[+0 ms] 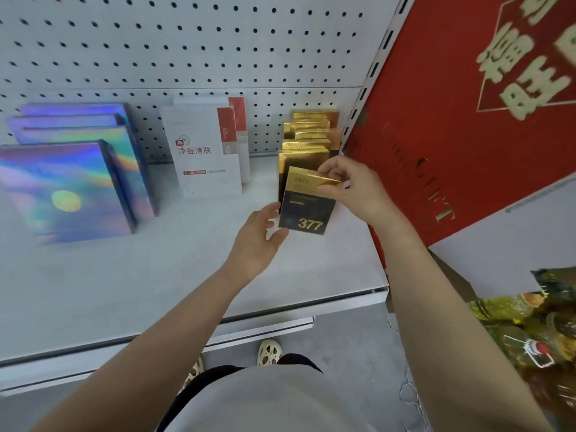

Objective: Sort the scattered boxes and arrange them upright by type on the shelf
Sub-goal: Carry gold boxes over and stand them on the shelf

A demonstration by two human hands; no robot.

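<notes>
A gold-and-black box marked 377 (307, 202) stands upright at the front of a row of gold boxes (307, 137) on the grey shelf (156, 275). My right hand (352, 190) pinches its top right corner between thumb and fingers. My left hand (260, 238) is open, with its fingertips touching the box's lower left edge. Two white-and-red boxes (205, 151) stand upright in the middle of the shelf. Several holographic boxes (71, 173) stand upright in a row at the left.
A white pegboard (187, 51) backs the shelf. A large red gift box (461, 120) leans at the right beside the shelf upright. Yellow-green packaged goods (536, 332) lie at the lower right. The shelf's front edge (265, 319) is near my body.
</notes>
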